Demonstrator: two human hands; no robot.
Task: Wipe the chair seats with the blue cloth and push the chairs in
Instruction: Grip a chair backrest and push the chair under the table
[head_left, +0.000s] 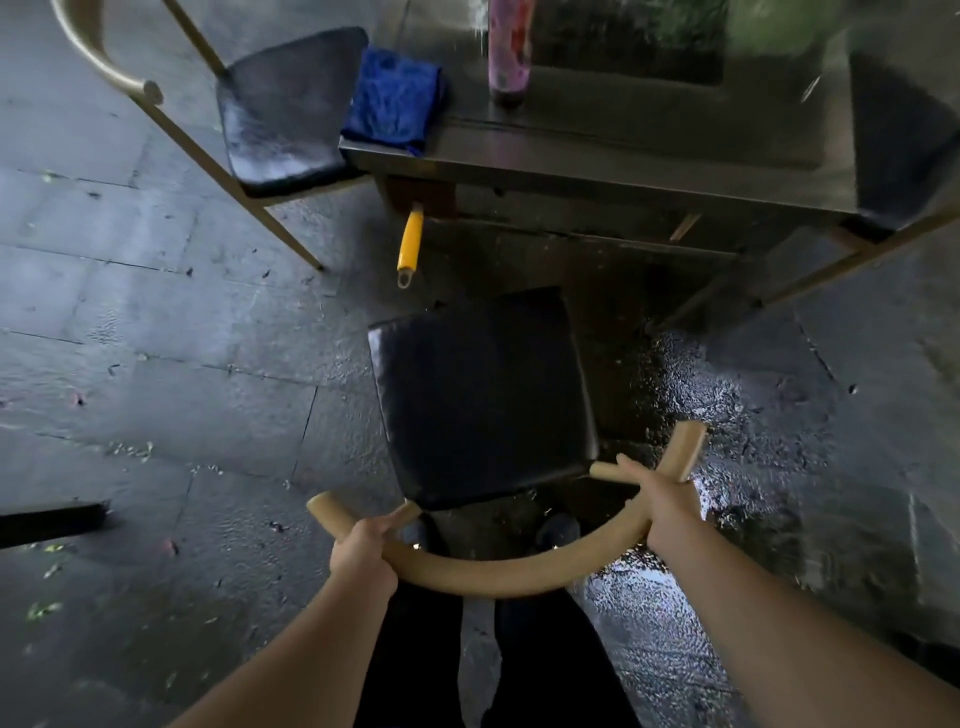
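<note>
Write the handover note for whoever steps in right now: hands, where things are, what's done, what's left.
Left hand and right hand both grip the curved backrest of the near chair, which stands clear of the table.
Blue cloth lies folded on the table's left corner, in neither hand.
Left chair is partly under the table, its seat looking wet; a right chair sits at the far side.
Whether any seat has been wiped cannot be told.
Left: push the near chair in, check the others.

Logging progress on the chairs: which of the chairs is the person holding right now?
The near chair, pulled out from the table: both hands grip its curved backrest. The left chair and right chair stand untouched.
</note>
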